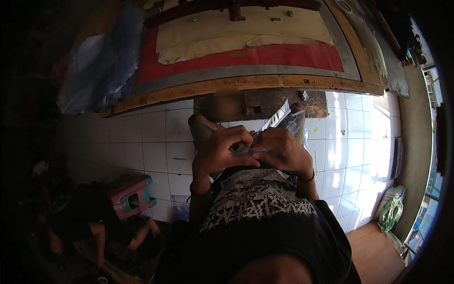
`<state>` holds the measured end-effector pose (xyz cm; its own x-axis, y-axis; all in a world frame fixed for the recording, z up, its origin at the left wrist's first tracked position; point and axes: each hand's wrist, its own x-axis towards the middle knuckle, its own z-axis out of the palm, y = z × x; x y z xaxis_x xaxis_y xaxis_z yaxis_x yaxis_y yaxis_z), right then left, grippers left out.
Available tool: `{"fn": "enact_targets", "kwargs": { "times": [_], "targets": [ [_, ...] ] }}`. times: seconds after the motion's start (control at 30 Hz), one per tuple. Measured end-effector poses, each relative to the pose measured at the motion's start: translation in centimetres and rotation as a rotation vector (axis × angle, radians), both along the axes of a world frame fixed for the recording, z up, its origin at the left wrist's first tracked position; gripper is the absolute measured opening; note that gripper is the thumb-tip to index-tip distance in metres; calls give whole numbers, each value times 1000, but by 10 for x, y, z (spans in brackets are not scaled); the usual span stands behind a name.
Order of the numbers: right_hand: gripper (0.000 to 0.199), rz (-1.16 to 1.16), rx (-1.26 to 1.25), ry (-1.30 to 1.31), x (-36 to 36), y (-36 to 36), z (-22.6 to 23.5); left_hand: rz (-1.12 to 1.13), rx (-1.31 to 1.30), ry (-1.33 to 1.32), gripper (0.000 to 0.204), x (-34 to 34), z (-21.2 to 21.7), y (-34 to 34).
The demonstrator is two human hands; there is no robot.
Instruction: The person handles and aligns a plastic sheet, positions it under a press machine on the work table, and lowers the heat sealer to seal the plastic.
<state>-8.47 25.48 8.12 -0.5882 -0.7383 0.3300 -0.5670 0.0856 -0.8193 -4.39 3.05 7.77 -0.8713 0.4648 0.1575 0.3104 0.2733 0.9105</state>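
Both my hands are raised in front of my chest and pinch a clear, shiny plastic bag (283, 119). My left hand (222, 149) grips the bag's lower left edge with curled fingers. My right hand (281, 150) holds the same edge just to the right, knuckles up, a dark band on its wrist. The bag rises from the hands toward the workbench. What the bag contains cannot be made out.
A wooden workbench (246, 85) with a red mat (283, 56) and tan sheets lies ahead. Blue-clear plastic (101, 61) hangs at its left. A pink and teal stool (130, 194) stands on the white tiled floor. Another person (90, 227) crouches at lower left. A green bag (390, 213) sits at right.
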Motion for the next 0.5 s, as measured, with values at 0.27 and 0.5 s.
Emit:
{"fn": "enact_targets", "kwargs": {
  "times": [0.27, 0.5],
  "targets": [
    [13, -68, 39, 67, -1, 6, 6, -91, 164, 127, 38, -9, -9, -6],
    [12, -158, -15, 122, -2, -2, 7, 76, 269, 161, 33, -1, -15, 3]
  ]
}}
